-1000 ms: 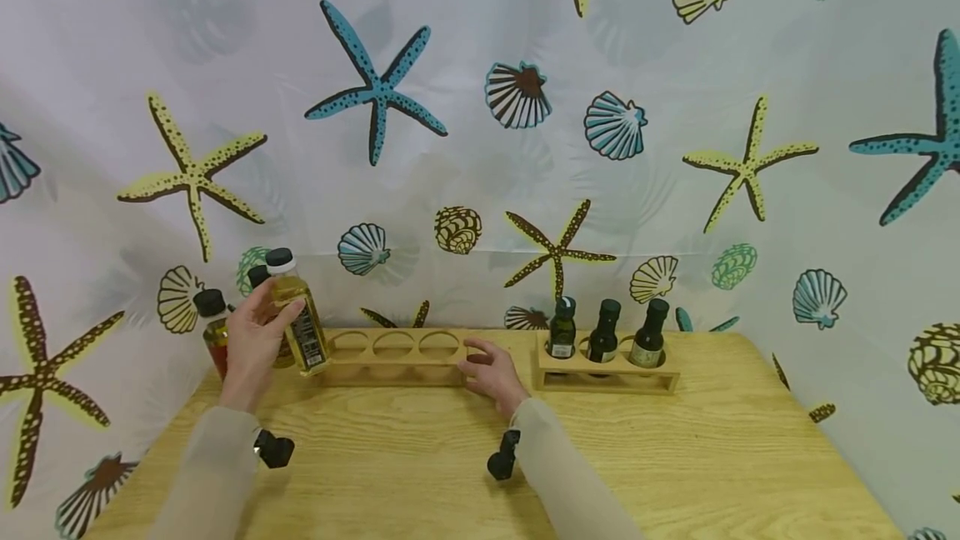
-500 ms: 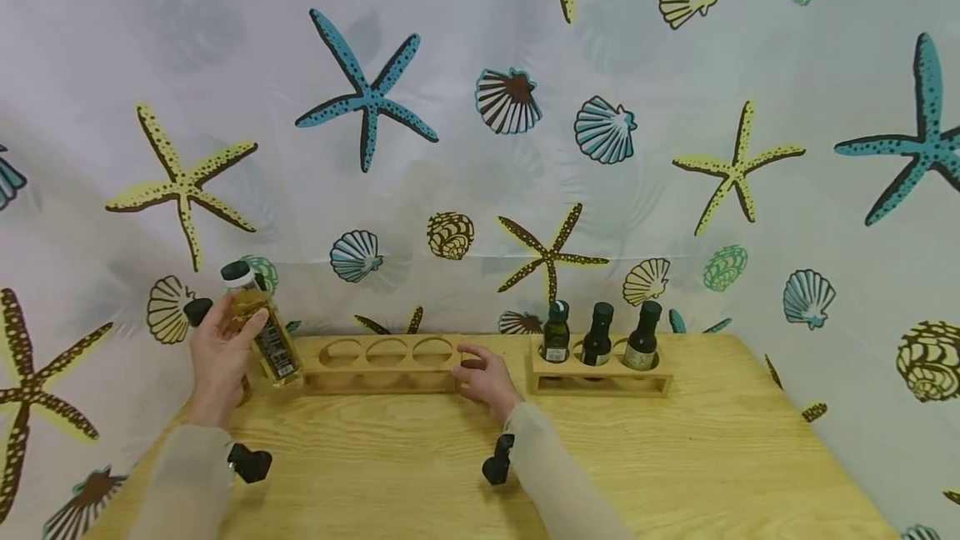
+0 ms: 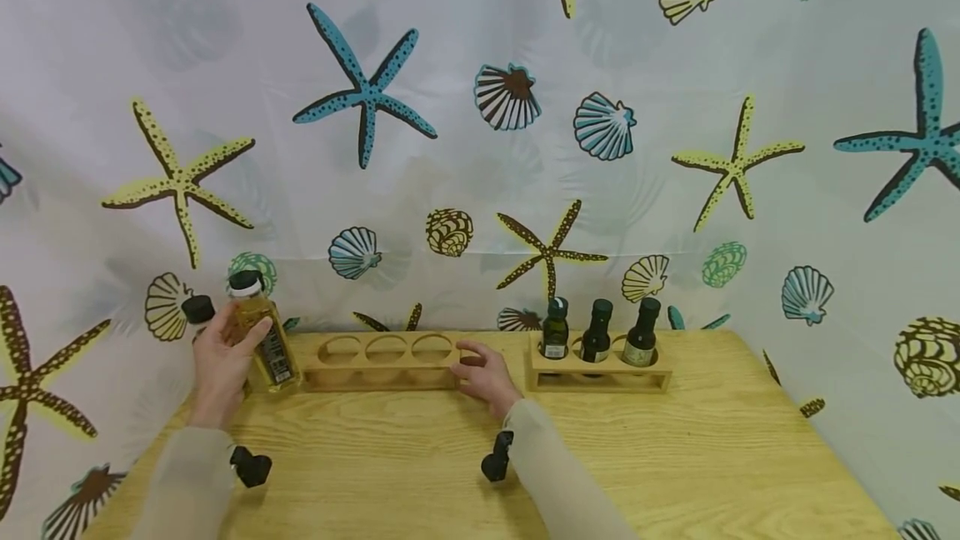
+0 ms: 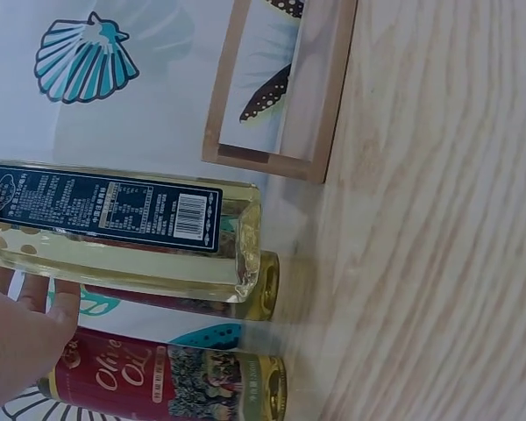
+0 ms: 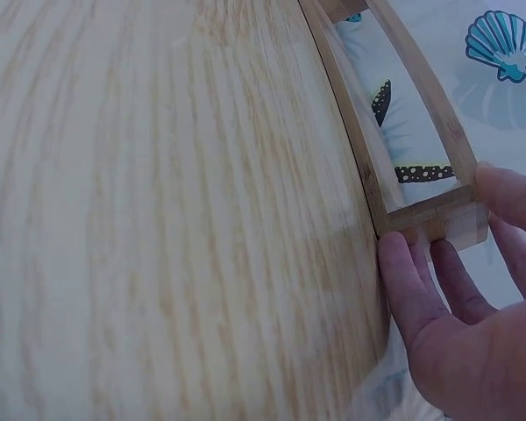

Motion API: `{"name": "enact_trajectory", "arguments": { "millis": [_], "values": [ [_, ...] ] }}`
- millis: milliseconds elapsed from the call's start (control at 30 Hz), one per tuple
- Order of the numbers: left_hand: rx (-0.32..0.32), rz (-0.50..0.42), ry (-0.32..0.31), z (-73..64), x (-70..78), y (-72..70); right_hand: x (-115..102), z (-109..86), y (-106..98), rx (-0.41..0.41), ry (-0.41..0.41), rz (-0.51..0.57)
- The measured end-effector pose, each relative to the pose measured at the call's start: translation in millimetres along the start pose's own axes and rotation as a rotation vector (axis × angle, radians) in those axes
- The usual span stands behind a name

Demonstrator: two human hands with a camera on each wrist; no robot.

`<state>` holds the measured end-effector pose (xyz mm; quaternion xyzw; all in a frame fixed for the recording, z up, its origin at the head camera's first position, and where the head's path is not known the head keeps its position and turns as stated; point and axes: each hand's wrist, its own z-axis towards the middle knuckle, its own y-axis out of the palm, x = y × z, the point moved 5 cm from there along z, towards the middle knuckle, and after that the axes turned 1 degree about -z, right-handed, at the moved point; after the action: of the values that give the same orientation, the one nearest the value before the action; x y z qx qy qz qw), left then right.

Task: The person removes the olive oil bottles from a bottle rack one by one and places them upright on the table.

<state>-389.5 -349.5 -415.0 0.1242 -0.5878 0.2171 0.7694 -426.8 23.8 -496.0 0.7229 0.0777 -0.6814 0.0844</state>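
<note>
My left hand (image 3: 219,361) grips a bottle of yellow oil (image 3: 273,352) with a dark cap and white collar, tilted slightly. Its dark barcode label (image 4: 114,206) shows large in the left wrist view, and its base appears close over the table. Just right of it stands a wooden bottle rack (image 3: 386,366) with three vacant round holes. My right hand (image 3: 487,375) holds the rack's right end, thumb on the upper rail and fingers against the end piece (image 5: 430,210). Behind my left hand, a red-labelled olive oil bottle (image 4: 202,386) is partly covered, with another bottle largely hidden beside it.
Farther right stands a second wooden rack (image 3: 600,382) with three dark bottles (image 3: 597,336) in its holes. A curtain (image 3: 465,165) printed with shells and starfish hangs behind and beside the wooden table (image 3: 390,465).
My left hand has carried the oil bottle left and down, and the bottle has become more upright. My right hand has stayed at the rack's end. The view has shifted slightly.
</note>
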Motion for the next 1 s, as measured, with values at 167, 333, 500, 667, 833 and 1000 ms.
{"name": "enact_trajectory", "arguments": {
  "millis": [167,333,500,667,833,1000],
  "values": [
    [0.006,0.001,-0.025,2.4,-6.5,1.1,-1,-0.2,0,0.000,0.000,0.000],
    [0.002,0.034,-0.029,2.6,-11.3,0.7,0,0.3,0,0.006,0.003,-0.001],
    [-0.010,0.041,-0.044,2.6,-13.8,0.3,0,0.1,0,0.006,0.001,0.001],
    [-0.011,0.065,-0.050,2.0,-15.5,-0.9,1,-0.3,0,0.012,0.010,-0.004],
    [-0.011,0.061,-0.057,1.4,-16.6,-1.2,1,-0.4,0,0.014,0.013,-0.002],
    [-0.012,0.074,-0.073,-0.6,-18.7,-1.6,1,-0.7,0,0.009,0.008,0.002]
  ]
}}
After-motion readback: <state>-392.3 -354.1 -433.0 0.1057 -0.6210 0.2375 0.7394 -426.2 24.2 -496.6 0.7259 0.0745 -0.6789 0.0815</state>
